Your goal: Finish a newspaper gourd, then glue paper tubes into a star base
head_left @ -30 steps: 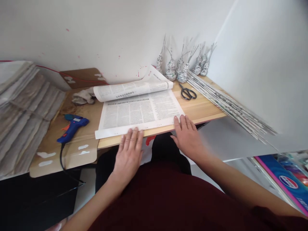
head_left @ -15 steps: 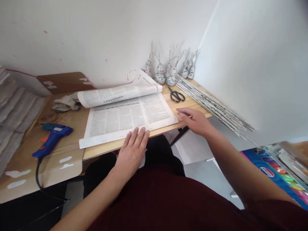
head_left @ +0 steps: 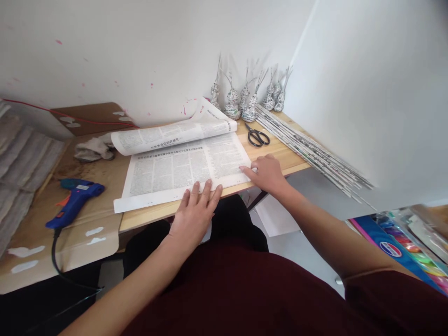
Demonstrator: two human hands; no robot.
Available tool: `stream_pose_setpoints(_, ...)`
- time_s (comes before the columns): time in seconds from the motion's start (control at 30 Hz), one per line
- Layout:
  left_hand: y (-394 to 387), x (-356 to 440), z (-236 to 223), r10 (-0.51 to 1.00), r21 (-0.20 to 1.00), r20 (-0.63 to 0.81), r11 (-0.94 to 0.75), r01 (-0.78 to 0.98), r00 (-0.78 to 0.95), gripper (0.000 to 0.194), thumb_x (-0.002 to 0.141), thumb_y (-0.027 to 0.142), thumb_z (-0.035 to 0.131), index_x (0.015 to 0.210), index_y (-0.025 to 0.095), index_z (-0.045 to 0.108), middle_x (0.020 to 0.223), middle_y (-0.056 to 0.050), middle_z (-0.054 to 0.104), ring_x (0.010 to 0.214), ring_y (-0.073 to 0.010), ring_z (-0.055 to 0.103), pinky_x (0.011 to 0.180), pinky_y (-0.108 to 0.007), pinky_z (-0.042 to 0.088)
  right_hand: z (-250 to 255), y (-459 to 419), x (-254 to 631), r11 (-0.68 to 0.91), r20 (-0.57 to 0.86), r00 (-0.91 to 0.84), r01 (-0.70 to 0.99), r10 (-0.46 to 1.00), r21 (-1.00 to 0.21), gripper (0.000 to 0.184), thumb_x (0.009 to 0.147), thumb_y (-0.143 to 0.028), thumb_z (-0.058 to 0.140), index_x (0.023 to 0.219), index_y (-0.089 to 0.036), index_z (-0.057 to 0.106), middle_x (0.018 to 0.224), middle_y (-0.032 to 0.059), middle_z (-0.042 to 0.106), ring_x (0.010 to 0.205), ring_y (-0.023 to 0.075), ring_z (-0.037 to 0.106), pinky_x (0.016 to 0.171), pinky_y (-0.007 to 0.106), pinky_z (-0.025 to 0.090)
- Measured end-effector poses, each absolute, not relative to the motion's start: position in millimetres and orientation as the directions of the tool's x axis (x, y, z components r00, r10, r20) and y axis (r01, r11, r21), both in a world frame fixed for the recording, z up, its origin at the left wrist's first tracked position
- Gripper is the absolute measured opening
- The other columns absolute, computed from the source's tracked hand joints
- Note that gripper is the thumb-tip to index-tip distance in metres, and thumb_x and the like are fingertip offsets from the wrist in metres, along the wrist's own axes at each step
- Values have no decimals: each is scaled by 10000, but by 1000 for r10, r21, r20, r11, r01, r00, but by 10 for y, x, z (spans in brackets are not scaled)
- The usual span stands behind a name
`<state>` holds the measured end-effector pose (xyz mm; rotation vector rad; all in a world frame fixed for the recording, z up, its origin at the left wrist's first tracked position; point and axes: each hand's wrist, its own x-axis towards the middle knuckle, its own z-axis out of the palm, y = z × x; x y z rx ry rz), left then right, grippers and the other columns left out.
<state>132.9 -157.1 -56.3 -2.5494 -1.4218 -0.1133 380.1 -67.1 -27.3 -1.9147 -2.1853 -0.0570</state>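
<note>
A printed newspaper sheet (head_left: pixel 171 172) lies on the wooden table, a narrow strip folded along its near edge. Its far part curls over into a loose roll (head_left: pixel 171 137). My left hand (head_left: pixel 196 210) rests with fingers spread on the near folded edge. At the sheet's near right corner, my right hand (head_left: pixel 266 173) has its thumb on top of the paper and its fingers curled, pinching the folded end. Just beyond that hand lie black-handled scissors (head_left: pixel 258 136).
On cardboard at left are a blue glue gun (head_left: pixel 75 200) with its cord and a crumpled glove (head_left: pixel 94 148). Newspaper stacks (head_left: pixel 24 172) stand far left. Several woven paper gourd shapes (head_left: pixel 233 105) line the wall. Thin paper rods (head_left: pixel 308 147) jut past the table's right edge.
My right hand has moved left from beside the paper onto its near right corner and closed there. My left hand's fingers have spread slightly on the near edge.
</note>
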Motion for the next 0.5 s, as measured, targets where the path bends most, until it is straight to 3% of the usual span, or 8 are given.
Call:
stream_pose_setpoints(0.27, -1501, 1475, -434, 857, -213, 92, -480, 851, 506, 671, 951, 241, 505, 1576, 269, 262, 1533, -158, 437, 1369, -425, 419, 1040, -609, 437, -416, -711, 3907, 82, 331, -9, 975, 943, -208, 459, 884, -488, 558, 538, -187, 565, 699, 72, 600, 885, 265, 506, 765, 370, 319)
stream_pose_setpoints(0.5, -1451, 1546, -442, 860, -224, 119, -464, 857, 496, 617, 960, 166, 433, 1555, 274, 313, 1498, -173, 473, 1366, -414, 432, 1018, -656, 438, -363, -766, 3895, 47, 278, 2, 984, 961, -169, 425, 897, -487, 531, 592, -196, 589, 770, 100, 621, 965, 311, 503, 792, 401, 341)
